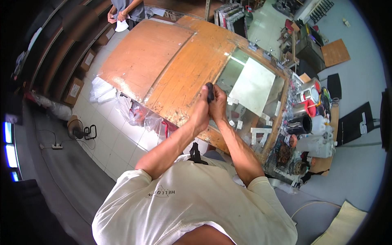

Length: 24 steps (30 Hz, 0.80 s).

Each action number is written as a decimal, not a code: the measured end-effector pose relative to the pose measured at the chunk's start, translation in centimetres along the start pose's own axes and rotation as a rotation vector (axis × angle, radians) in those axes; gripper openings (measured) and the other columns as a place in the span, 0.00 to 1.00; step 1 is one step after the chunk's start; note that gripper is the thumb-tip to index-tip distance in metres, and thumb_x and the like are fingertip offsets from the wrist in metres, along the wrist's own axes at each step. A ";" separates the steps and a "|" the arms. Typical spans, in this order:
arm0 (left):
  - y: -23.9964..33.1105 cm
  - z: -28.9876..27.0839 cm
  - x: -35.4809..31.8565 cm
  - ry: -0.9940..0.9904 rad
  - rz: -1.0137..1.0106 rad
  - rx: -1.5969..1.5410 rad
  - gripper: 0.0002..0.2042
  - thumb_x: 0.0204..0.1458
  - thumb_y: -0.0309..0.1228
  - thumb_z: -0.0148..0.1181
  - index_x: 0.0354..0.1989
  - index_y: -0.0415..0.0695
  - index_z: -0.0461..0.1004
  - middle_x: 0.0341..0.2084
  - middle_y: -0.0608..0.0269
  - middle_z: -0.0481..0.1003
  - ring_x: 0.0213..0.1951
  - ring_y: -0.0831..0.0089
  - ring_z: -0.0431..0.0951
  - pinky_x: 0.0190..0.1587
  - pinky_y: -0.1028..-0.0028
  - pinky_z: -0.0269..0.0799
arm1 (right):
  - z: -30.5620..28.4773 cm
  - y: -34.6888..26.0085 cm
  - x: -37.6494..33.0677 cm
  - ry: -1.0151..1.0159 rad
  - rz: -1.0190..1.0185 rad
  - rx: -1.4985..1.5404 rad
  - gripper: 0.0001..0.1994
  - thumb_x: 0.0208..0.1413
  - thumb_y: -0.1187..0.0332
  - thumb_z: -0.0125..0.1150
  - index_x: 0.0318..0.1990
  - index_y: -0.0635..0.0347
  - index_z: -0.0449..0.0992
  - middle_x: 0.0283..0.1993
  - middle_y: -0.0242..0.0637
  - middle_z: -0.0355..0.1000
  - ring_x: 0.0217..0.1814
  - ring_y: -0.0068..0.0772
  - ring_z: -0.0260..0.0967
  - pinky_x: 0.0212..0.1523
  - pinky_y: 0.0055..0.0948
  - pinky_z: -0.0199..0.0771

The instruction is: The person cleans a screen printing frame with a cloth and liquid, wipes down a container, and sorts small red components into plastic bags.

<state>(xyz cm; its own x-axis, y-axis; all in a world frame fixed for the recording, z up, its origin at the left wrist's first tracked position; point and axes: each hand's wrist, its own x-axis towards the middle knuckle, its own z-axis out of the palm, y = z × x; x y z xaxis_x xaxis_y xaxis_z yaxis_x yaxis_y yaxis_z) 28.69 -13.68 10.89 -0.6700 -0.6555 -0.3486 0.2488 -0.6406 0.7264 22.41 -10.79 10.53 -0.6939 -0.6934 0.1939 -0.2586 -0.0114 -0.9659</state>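
Both hands, the left hand (201,107) and the right hand (218,102), are pressed together around a small dark tool (210,92) at the wooden frame (192,69) beside the glass pane (253,85), while metal cans (311,92) stand crowded on the worktop (326,163) to the right, contents hidden.

Bare wood on the door (171,65) is lying open toward ten o'clock; cans (310,96) and clutter are crowding the table edge at three o'clock.
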 end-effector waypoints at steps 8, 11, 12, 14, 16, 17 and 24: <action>5.2 -0.8 -2.4 -0.184 -0.121 -0.339 0.20 0.66 0.45 0.36 0.50 0.41 0.67 0.44 0.54 0.72 0.44 0.62 0.76 0.47 0.62 0.74 | 1.6 -3.3 0.5 -0.079 -0.698 -0.792 0.10 0.59 0.72 0.50 0.43 0.68 0.73 0.59 0.48 0.65 0.61 0.42 0.60 0.59 0.47 0.59; 5.4 -7.2 0.8 0.112 -0.030 -0.127 0.17 0.65 0.36 0.37 0.47 0.35 0.67 0.39 0.52 0.74 0.42 0.59 0.76 0.47 0.58 0.74 | 0.8 -7.3 0.9 -0.443 -0.683 -0.965 0.19 0.58 0.72 0.45 0.57 0.68 0.68 0.75 0.45 0.39 0.77 0.55 0.26 0.70 0.64 0.25; 5.8 -8.0 1.0 0.179 0.003 -0.165 0.17 0.65 0.36 0.39 0.48 0.32 0.67 0.38 0.51 0.74 0.41 0.59 0.75 0.45 0.60 0.73 | 0.1 -7.9 1.2 -0.488 -0.720 -1.033 0.20 0.58 0.72 0.44 0.58 0.68 0.67 0.75 0.45 0.38 0.77 0.55 0.24 0.69 0.66 0.23; 5.6 -7.1 0.7 0.266 0.025 -0.076 0.18 0.64 0.36 0.42 0.49 0.30 0.67 0.37 0.50 0.75 0.39 0.61 0.74 0.42 0.63 0.72 | 0.2 -6.5 1.9 -0.379 -0.684 -1.256 0.25 0.56 0.69 0.46 0.62 0.65 0.64 0.76 0.46 0.32 0.78 0.53 0.20 0.69 0.66 0.17; 4.3 -2.3 -0.2 0.304 0.000 0.181 0.19 0.64 0.37 0.44 0.48 0.30 0.68 0.36 0.50 0.75 0.36 0.63 0.74 0.38 0.66 0.71 | 1.7 -4.0 2.5 -0.241 -0.665 -1.539 0.26 0.55 0.67 0.49 0.62 0.64 0.64 0.76 0.47 0.30 0.78 0.53 0.20 0.69 0.66 0.17; 2.0 -6.2 2.3 0.318 0.191 0.104 0.18 0.62 0.37 0.46 0.48 0.31 0.69 0.36 0.50 0.76 0.35 0.64 0.75 0.35 0.67 0.70 | 3.9 -7.9 1.9 -0.584 -0.691 -1.690 0.28 0.51 0.67 0.52 0.62 0.64 0.65 0.76 0.47 0.28 0.78 0.53 0.18 0.69 0.66 0.15; 8.1 -9.6 3.0 0.177 0.123 -0.042 0.13 0.59 0.31 0.49 0.45 0.34 0.71 0.37 0.52 0.76 0.38 0.61 0.79 0.37 0.64 0.75 | 6.4 -8.9 -2.3 -0.701 -0.571 -1.348 0.29 0.45 0.69 0.58 0.58 0.69 0.68 0.75 0.53 0.28 0.78 0.53 0.16 0.67 0.71 0.18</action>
<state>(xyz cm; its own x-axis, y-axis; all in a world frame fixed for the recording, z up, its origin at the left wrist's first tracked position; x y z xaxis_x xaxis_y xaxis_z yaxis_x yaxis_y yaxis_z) 35.39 -24.71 10.03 -0.5003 -0.7873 -0.3602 0.3522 -0.5652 0.7460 30.60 -13.69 17.59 0.0223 -0.9995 -0.0208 -0.9928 -0.0246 0.1172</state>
